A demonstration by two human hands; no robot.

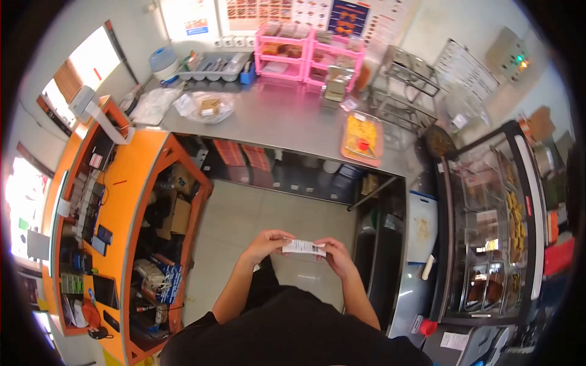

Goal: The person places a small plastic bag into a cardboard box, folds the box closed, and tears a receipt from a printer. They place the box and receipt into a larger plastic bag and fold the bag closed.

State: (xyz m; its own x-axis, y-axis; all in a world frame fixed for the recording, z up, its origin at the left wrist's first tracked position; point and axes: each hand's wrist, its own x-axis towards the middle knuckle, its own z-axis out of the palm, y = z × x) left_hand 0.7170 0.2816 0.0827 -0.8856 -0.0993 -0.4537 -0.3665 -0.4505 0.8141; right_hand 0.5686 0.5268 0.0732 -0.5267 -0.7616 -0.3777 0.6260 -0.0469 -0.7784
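Note:
A small white printed paper slip (303, 247) is stretched level between my two hands, in front of my body and above the tiled floor. My left hand (268, 245) pinches its left end between thumb and fingers. At the other end, my right hand (336, 253) grips the slip the same way, beside some dark print. The print is too small to read. Both hands are clear of the counters around me.
Ahead runs a steel counter (268, 110) with pink racks (281, 52), a cutlery tray (213, 66) and a tray of yellow food (363, 137). An orange counter (137, 177) stands left. On the right are a cutting board (421, 222), a knife (428, 267) and a glass display case (488, 232).

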